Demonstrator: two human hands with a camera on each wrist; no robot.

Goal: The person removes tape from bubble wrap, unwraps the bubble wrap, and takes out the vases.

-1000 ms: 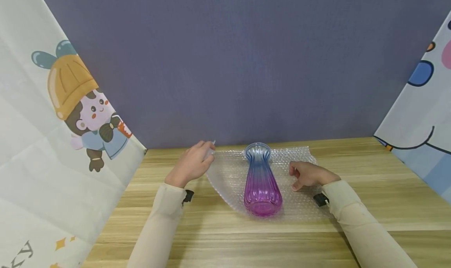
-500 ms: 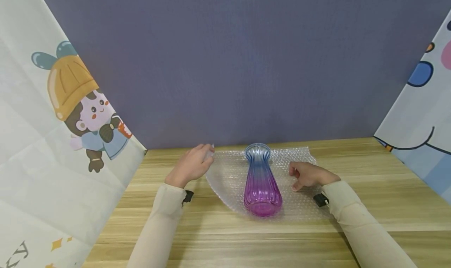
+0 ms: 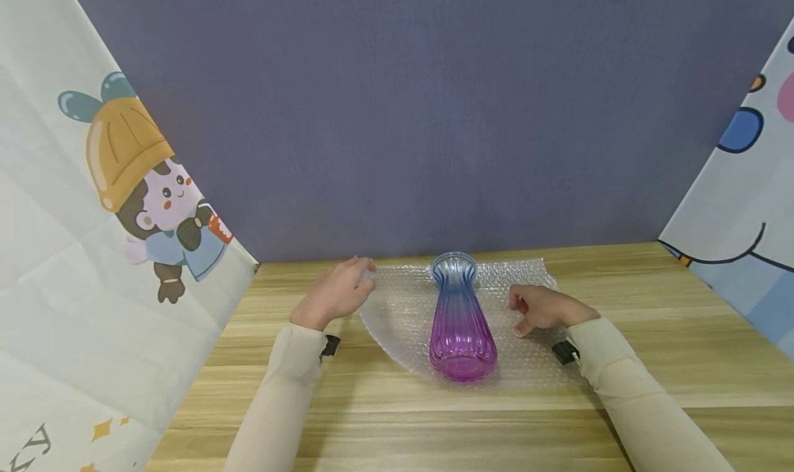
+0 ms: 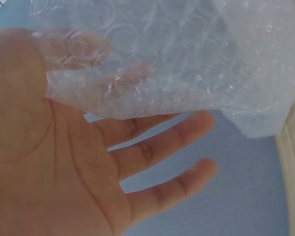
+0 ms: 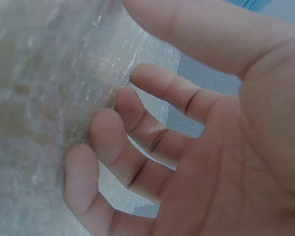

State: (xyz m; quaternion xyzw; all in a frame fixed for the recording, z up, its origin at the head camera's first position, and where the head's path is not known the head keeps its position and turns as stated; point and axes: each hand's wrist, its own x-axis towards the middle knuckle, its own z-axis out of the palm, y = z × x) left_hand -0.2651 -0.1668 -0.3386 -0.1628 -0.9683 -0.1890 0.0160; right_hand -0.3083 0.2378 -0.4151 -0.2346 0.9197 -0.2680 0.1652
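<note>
A ribbed glass vase point(image 3: 462, 327), blue at the neck and fading to purple at the base, lies on its side on a sheet of bubble wrap point(image 3: 403, 320). My left hand point(image 3: 335, 293) holds the sheet's raised far left corner between thumb and forefinger. The left wrist view shows the bubble wrap point(image 4: 187, 54) covering that thumb and forefinger, with the other fingers spread. Right of the vase, my right hand point(image 3: 542, 306) has bent fingertips resting on the sheet. Its thumb stands apart from the fingers in the right wrist view.
The wooden tabletop point(image 3: 384, 431) extends around the sheet. Close behind the vase rises a grey-blue panel point(image 3: 397, 114). A printed white cloth point(image 3: 56, 251) hangs on the left, and another printed cloth point(image 3: 732, 196) on the right.
My left hand has lowered slightly, and the wrap's left corner and curved edge have shifted a little down and left. The right hand and vase stay put.
</note>
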